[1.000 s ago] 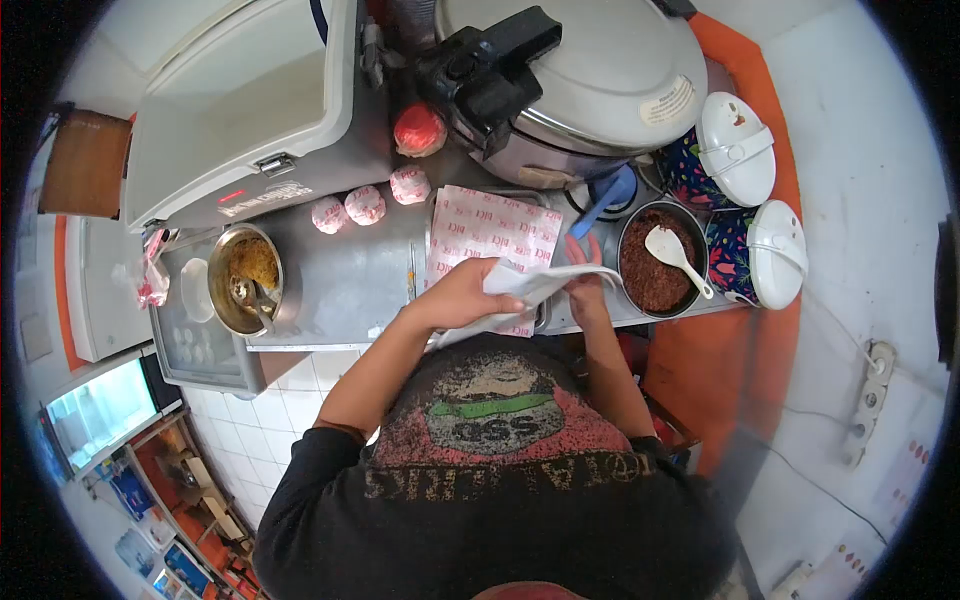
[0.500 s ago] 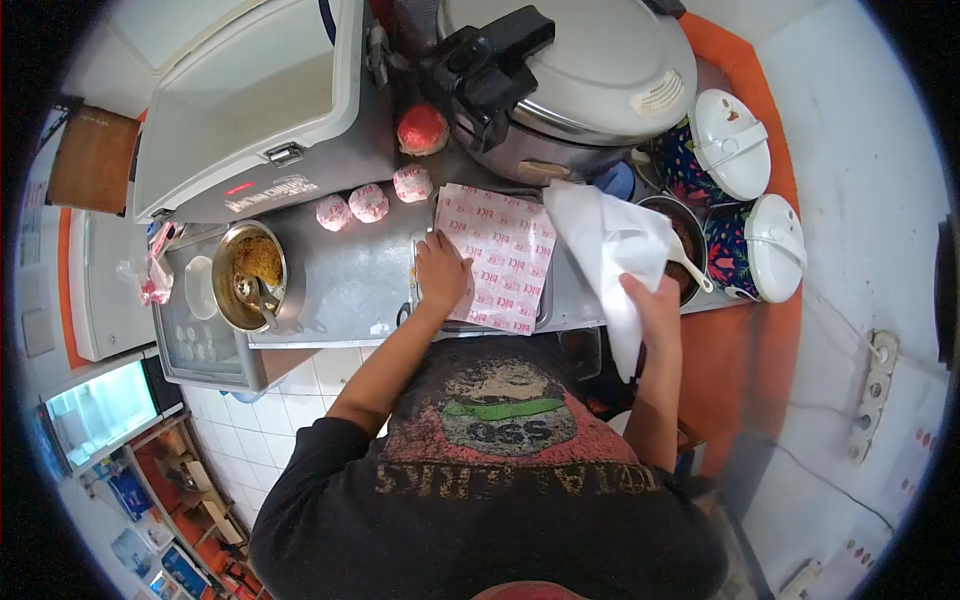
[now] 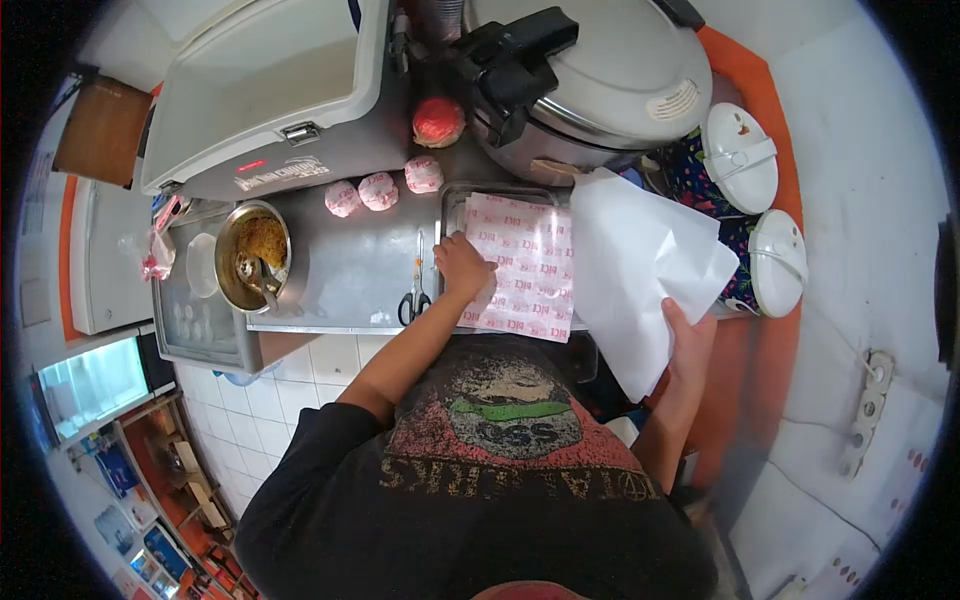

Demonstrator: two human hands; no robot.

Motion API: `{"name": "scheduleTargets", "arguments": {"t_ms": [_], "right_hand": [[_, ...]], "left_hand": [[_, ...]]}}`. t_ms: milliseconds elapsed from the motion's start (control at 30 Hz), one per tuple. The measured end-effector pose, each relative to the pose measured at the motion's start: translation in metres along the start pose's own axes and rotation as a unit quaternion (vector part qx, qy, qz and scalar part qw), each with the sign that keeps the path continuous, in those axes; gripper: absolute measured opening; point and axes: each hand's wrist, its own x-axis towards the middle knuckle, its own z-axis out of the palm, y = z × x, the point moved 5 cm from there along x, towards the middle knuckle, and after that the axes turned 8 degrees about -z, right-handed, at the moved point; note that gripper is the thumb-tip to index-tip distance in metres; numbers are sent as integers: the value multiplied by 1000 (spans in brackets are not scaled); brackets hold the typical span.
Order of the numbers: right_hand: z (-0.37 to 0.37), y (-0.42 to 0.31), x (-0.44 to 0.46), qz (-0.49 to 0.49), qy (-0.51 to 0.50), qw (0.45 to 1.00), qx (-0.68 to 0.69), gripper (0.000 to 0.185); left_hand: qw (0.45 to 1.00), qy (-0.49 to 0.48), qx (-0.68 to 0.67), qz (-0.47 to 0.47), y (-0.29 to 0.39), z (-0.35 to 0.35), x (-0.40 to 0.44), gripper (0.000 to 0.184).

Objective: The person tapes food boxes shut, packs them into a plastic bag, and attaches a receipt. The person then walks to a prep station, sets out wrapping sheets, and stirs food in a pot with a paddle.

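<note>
My right hand (image 3: 690, 340) grips the near right edge of white paper (image 3: 640, 270), its thumb on top. The paper is spread out beside a stack of pink printed wrapping paper (image 3: 525, 265), and its far part reaches toward the big cooker. My left hand (image 3: 465, 268) lies on the left edge of the printed stack, fingers stretched out. Under the stack is a metal tray (image 3: 455, 195), mostly covered. Scissors (image 3: 415, 290) with dark handles lie to the left of my left hand.
Three paper-wrapped balls (image 3: 379, 191) and a red-topped bundle (image 3: 438, 122) sit behind. A steel bowl (image 3: 226, 225) with yellow-brown food and a spoon stands left, before an open cooler box (image 3: 370, 120). The large cooker (image 3: 610, 80) and two white-lidded containers (image 3: 778, 262) stand right.
My right hand has moved slightly right and the white paper has gone from bunched to spread open. The scissors now show fully. My left hand remains on the printed stack.
</note>
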Motion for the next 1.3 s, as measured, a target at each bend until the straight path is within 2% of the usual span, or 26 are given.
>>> {"name": "scheduleTargets", "arguments": {"t_ms": [167, 233, 367, 433, 467, 533, 567, 633, 667, 733, 767, 833, 900, 967, 1067, 1100, 1233, 1267, 1300], "right_hand": [[-12, -3, 7, -26, -2, 999, -19, 31], [-17, -5, 9, -33, 10, 997, -65, 31], [-15, -8, 13, -21, 6, 997, -72, 31], [-14, -6, 14, -16, 3, 998, -62, 31], [-14, -5, 16, -16, 0, 998, -62, 31], [-11, -2, 19, -9, -31, 997, -77, 32], [-10, -2, 21, -10, -34, 996, -77, 32], [-6, -2, 24, -3, -46, 996, -73, 30], [-4, 0, 26, -5, -47, 996, -73, 30], [3, 1, 33, -30, -69, 996, -57, 27], [6, 2, 36, -31, -69, 996, -55, 27], [19, 11, 37, 34, -132, 987, -80, 25], [44, 13, 36, 10, -184, 979, -83, 25], [70, 8, 32, 38, -223, 972, -63, 26], [101, 16, 30, 100, -254, 961, 52, 30], [111, 25, 34, 100, -253, 961, 54, 30], [152, 113, 61, 215, -281, 923, 155, 40], [159, 144, 67, 249, -299, 909, 149, 40], [163, 180, 77, 238, -306, 915, 114, 41]], "left_hand": [[999, 31, -12, -11, 1, 10, -7, 84], [987, -16, -157, -10, -8, 22, 3, 84], [989, -79, -107, -57, -6, 14, 1, 81], [993, -58, -27, -96, -2, 5, -7, 68], [993, -57, -27, -98, -2, 7, -9, 68], [998, 59, -30, -16, 3, 1, -17, 51], [997, 61, -31, -19, 0, 8, -13, 51], [966, -77, -233, -85, -12, 36, -3, 41], [966, -75, -234, -86, -15, 30, -5, 41], [944, -104, -314, 6, -13, -1, -17, 42], [944, -103, -313, 7, -16, -21, -23, 42], [936, -63, -343, 52, -25, -71, -36, 45], [897, -89, -430, 60, -53, -108, -40, 48], [915, -57, -392, 68, -69, -168, -55, 49], [901, -90, -414, 89, -83, -236, -72, 51], [902, -96, -410, 95, -85, -254, -76, 52], [882, -90, -454, 89, -76, -307, -95, 57], [862, -109, -491, 63, -66, -316, -100, 58], [839, -129, -527, 36, -60, -321, -103, 59]]}}
